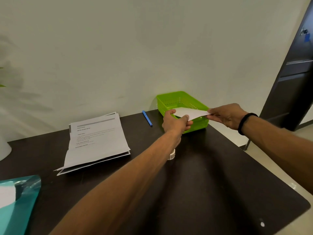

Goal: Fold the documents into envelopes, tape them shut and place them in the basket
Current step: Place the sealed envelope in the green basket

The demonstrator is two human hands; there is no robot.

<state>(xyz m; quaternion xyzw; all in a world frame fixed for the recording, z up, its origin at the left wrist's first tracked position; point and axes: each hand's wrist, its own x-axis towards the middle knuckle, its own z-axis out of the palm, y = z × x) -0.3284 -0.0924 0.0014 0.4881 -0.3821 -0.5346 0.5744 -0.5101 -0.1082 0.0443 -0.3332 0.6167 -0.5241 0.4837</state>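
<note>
A single head-worn camera looked forward and down from above the near edge of the dark desk [211, 184], facing the pale wall [118, 48] behind it. Its wide-angle lens bent the desk's edges and stretched both forearms from the bottom of the frame. The left hand [174, 122] and right hand [227, 116] sat far out, near the desk's back edge. A dark door [294, 82] stood at the right margin.
</note>
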